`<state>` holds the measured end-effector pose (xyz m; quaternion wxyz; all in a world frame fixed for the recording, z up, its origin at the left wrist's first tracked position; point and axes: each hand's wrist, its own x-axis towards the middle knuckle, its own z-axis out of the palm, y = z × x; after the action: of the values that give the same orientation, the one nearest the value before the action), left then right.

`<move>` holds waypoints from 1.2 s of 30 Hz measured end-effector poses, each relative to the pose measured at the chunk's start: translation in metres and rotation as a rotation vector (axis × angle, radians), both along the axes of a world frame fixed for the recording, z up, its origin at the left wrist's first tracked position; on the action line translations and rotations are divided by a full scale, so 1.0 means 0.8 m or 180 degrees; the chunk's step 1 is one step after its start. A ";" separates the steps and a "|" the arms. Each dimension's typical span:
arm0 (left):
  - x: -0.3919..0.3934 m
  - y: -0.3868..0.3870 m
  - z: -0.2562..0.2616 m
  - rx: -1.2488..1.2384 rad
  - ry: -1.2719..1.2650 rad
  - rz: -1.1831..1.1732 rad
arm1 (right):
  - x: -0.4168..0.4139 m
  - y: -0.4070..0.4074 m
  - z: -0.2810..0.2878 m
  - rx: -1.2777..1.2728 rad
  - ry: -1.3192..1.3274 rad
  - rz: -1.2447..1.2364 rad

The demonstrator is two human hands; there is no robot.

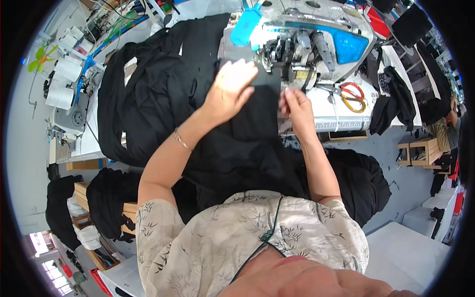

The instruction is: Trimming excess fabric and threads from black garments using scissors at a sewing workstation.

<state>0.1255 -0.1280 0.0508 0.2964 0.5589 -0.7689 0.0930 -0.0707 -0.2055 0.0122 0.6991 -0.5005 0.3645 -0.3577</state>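
Observation:
Black fabric (256, 115) spreads from the sewing table down over my lap. My left hand (232, 91) lies flat on it, fingers pointing towards the machine, holding nothing. At the fabric's right edge is my right hand (295, 105), thumb and fingertips together; whether cloth is pinched between them cannot be told. Just beyond both hands stands an industrial overlock sewing machine (352, 46) with blue panels, its presser foot (266, 65) close to the fabric's far edge. A lamp glares beside a blue plastic piece (245, 28) on the machine's left.
Scissors (352, 97) with red and yellow handles lie right of the machine, above a ruler strip (345, 124) on the table edge. More black cloth (126, 92) is heaped at left, and a dark bundle (356, 182) sits low at right. A wooden stool (419, 151) stands farther right.

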 end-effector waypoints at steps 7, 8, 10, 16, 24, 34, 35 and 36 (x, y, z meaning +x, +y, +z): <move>0.021 0.020 -0.010 0.0069 -0.0025 0.0281 | -0.031 0.062 -0.039 -0.2511 0.0553 0.0037; 0.022 0.043 -0.011 -0.0031 -0.0122 0.0255 | -0.042 0.081 -0.052 -0.2869 0.0724 0.0226; 0.026 0.090 -0.014 -0.0042 -0.0155 0.0301 | -0.052 0.111 -0.083 -0.3007 0.0933 0.0685; 0.018 0.207 -0.048 0.1158 -0.0643 -0.0156 | -0.006 0.149 -0.137 -0.3173 0.1589 0.0870; -0.005 0.206 -0.056 0.0744 -0.1394 0.0153 | -0.022 0.138 -0.080 0.2688 -0.1328 0.1932; -0.001 0.162 0.008 0.1846 0.2078 -0.0182 | -0.023 0.139 -0.068 0.2495 -0.0828 0.1791; 0.004 0.157 0.018 0.2060 0.2482 0.0050 | -0.026 0.141 -0.069 0.2063 -0.0202 0.2263; 0.006 0.149 0.026 0.2061 0.2561 0.0243 | -0.027 0.141 -0.069 0.1763 0.0039 0.2537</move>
<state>0.1302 -0.0084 0.0717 0.3768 0.6411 -0.5625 -0.3613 -0.0923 -0.0928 -0.0432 0.8864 -0.3983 0.2300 0.0514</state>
